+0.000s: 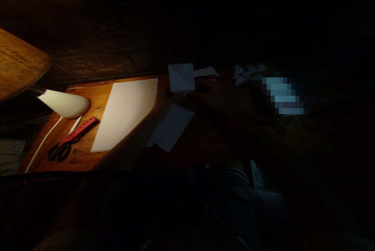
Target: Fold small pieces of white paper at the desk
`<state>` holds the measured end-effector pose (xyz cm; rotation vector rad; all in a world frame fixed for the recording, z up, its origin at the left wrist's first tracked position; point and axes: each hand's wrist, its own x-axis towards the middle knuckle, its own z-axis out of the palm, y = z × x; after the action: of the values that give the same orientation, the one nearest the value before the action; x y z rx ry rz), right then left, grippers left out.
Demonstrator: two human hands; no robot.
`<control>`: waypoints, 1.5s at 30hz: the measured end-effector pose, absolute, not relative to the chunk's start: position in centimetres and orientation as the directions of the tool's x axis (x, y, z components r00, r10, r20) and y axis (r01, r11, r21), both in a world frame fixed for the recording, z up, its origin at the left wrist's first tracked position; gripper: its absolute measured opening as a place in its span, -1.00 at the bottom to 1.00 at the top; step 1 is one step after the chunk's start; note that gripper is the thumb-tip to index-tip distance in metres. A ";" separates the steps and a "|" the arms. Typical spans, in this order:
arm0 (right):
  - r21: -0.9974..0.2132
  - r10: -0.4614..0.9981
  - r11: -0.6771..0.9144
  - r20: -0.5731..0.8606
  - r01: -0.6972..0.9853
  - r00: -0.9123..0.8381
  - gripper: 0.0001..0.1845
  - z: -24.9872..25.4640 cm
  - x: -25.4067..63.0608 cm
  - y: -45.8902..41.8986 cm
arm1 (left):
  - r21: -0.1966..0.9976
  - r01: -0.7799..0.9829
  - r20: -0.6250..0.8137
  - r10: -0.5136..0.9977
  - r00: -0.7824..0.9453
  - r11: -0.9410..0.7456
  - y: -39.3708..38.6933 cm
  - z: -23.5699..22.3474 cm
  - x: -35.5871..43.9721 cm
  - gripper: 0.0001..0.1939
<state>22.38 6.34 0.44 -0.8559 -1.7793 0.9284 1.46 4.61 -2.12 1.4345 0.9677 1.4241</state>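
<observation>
A small square of folded white paper (181,77), with crease lines across it, is held up over the wooden table. My left hand (163,97) grips its lower left side, mostly in shadow. On the lower right, my right hand (206,92) pinches the paper with fingers closed. Below my hands lies another white sheet (174,128), at an angle and dimly lit. To the left, a stack of plain white paper (127,112) rests under the lamplight, partly behind my left forearm.
A lamp with a white base (66,103) stands at the left, its cord (43,140) running to the table's front edge. Near it lie scissors (60,150), partly under a red perforated strip (80,129). Crumpled paper (247,73) and a bright pixelated screen (283,95) are at the right.
</observation>
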 end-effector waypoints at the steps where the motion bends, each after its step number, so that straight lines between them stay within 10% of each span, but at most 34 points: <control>1: -0.870 0.856 0.468 0.402 0.154 -0.325 -0.73 0.5 22.4 6.2 | 0.952 -0.046 0.305 0.951 0.048 -0.303 4.6 -2.1 1.4 -0.52; 30: -0.891 0.869 0.422 0.346 0.165 -0.354 -0.51 0.3 22.4 6.0 | 0.941 0.141 0.315 0.948 -0.040 -0.307 4.0 -1.4 1.2 -0.60; 45: -0.762 0.881 0.441 0.265 0.475 -0.393 -0.88 0.3 22.5 6.2 | 0.823 0.505 0.299 0.954 0.005 -0.260 3.3 -0.3 1.5 -0.84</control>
<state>22.45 6.15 0.29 -1.1343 -2.0287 0.7819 1.55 3.35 -0.34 1.7943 1.4983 1.1929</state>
